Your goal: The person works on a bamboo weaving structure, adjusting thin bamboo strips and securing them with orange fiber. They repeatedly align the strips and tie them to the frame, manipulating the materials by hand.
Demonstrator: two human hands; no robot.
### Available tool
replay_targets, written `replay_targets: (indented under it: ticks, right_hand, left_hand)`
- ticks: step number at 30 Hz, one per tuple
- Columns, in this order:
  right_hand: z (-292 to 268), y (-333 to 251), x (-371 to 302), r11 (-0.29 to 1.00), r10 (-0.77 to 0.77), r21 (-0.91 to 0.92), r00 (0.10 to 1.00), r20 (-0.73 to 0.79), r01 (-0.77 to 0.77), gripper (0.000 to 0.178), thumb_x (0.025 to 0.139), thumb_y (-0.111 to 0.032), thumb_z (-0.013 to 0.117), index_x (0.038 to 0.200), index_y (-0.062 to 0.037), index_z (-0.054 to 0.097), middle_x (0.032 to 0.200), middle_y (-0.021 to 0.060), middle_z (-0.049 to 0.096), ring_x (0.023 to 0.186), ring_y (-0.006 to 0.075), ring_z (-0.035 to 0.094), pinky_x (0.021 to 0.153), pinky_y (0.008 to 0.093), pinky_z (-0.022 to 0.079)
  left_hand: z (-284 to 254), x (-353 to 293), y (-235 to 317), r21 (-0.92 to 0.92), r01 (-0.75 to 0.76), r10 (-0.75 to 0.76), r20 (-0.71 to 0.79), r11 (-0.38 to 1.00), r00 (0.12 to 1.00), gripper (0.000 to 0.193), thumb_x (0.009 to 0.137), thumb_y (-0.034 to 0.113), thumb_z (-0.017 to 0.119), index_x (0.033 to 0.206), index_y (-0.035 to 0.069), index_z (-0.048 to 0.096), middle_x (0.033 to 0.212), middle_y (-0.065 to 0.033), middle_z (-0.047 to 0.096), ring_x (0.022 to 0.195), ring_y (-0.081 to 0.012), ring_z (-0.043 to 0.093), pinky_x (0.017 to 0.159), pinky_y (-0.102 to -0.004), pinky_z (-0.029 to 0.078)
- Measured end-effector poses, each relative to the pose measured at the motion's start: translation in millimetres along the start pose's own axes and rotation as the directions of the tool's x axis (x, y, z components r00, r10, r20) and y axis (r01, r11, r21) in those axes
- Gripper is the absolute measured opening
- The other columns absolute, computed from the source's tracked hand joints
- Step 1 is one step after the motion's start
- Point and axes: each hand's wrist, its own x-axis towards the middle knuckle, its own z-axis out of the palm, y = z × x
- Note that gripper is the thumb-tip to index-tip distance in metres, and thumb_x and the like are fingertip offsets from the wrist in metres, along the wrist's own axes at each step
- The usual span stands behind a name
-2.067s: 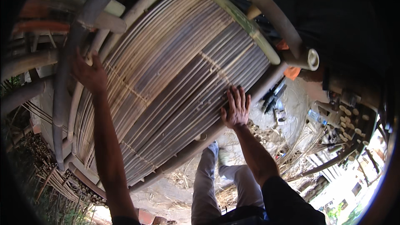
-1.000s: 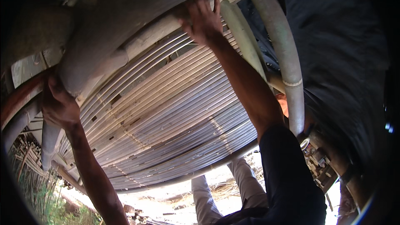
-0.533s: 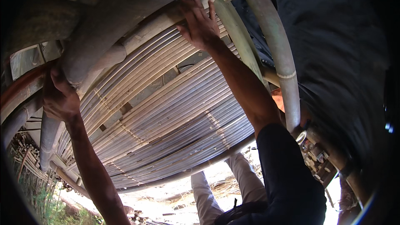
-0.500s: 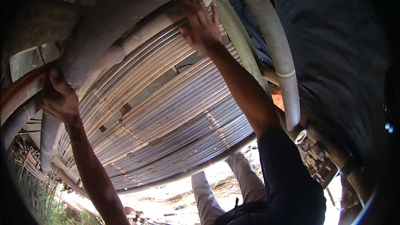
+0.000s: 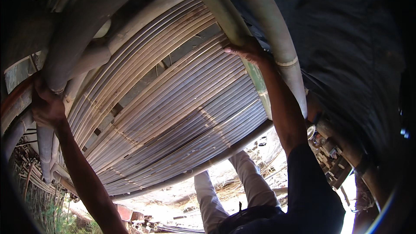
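Observation:
A slatted bamboo panel (image 5: 173, 99) with thin parallel strips fills the middle of the view, framed by thick bamboo poles. At the left, my left hand (image 5: 48, 107) is wrapped round a thick bamboo pole (image 5: 44, 141) of the frame. My right hand (image 5: 250, 52) grips the green bamboo rail (image 5: 225, 17) on the panel's right side. Its thumb points left over the ends of the slats, while the other fingers are hidden behind the rail. A wide gap runs between two groups of slats.
A curved grey bamboo pole (image 5: 281, 39) stands just right of the rail, beside a dark cloth (image 5: 342, 56). Cut bamboo pieces (image 5: 336, 162) are stacked at lower right. Bamboo sticks (image 5: 32, 169) and green plants (image 5: 60, 216) lie at lower left.
My right hand has moved down and right, from the slats' top end onto the green rail. The bamboo frame appears shifted slightly left, with my left hand still on its pole.

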Motion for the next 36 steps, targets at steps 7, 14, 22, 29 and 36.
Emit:
replay_targets:
  ticks: [7,14,22,29,36]
  right_hand:
    - [1,-25,-4,0.999,0.036,0.011,0.999,0.022,-0.036,0.089,0.061,-0.050,0.088,0.127,0.0020,0.058,0.131,0.0209,0.056,0.125,0.0283,0.050,0.105,0.0361,0.038]
    - [31,8,-67,0.852,-0.299,-0.522,0.861,-0.411,0.047,0.099,0.073,-0.052,0.078,0.147,-0.0072,0.031,0.140,0.0256,0.043,0.127,0.0435,0.044,0.102,0.0505,0.041]
    - [6,77,-183,0.913,-0.057,-0.394,0.925,-0.375,-0.103,0.106,0.054,-0.063,0.084,0.134,-0.0033,0.047,0.125,0.0202,0.057,0.118,0.0369,0.054,0.102,0.0451,0.041]
    - [-7,110,-165,0.998,-0.060,-0.028,0.984,-0.166,0.056,0.086,0.064,-0.043,0.089,0.124,0.0031,0.049,0.111,0.0166,0.063,0.108,0.0236,0.058,0.094,0.0393,0.044]
    - [-20,90,-157,0.917,0.154,0.338,0.968,0.197,-0.214,0.060,0.069,-0.035,0.087,0.108,-0.0002,0.059,0.084,0.0067,0.066,0.081,0.0161,0.062,0.082,0.0361,0.049]
  left_hand:
    - [-4,-2,-13,0.097,0.047,-0.046,-0.015,0.994,0.999,0.062,0.094,0.065,0.028,0.118,0.025,0.069,0.107,-0.0085,0.071,0.097,-0.0352,0.067,0.078,-0.0490,0.050]
    - [3,-3,-3,-0.025,-0.189,0.178,-0.230,0.982,0.957,0.055,0.095,0.054,0.049,0.114,0.007,0.069,0.106,-0.0173,0.069,0.097,-0.0378,0.066,0.082,-0.0498,0.049]
    - [26,-197,324,-0.653,-0.687,0.947,0.198,0.320,0.253,0.089,0.072,0.060,0.072,0.135,0.002,0.047,0.137,-0.0163,0.050,0.125,-0.0365,0.047,0.114,-0.0553,0.020]
    - [145,-204,395,-0.766,-0.599,0.805,0.497,0.233,-0.322,0.099,0.055,0.066,0.081,0.132,0.011,0.053,0.124,-0.0134,0.060,0.119,-0.0339,0.054,0.106,-0.0468,0.040]
    - [159,-194,409,-0.728,-0.659,0.781,0.519,0.191,-0.347,0.097,0.054,0.069,0.079,0.129,0.013,0.055,0.123,-0.0131,0.061,0.121,-0.0327,0.052,0.106,-0.0471,0.038]
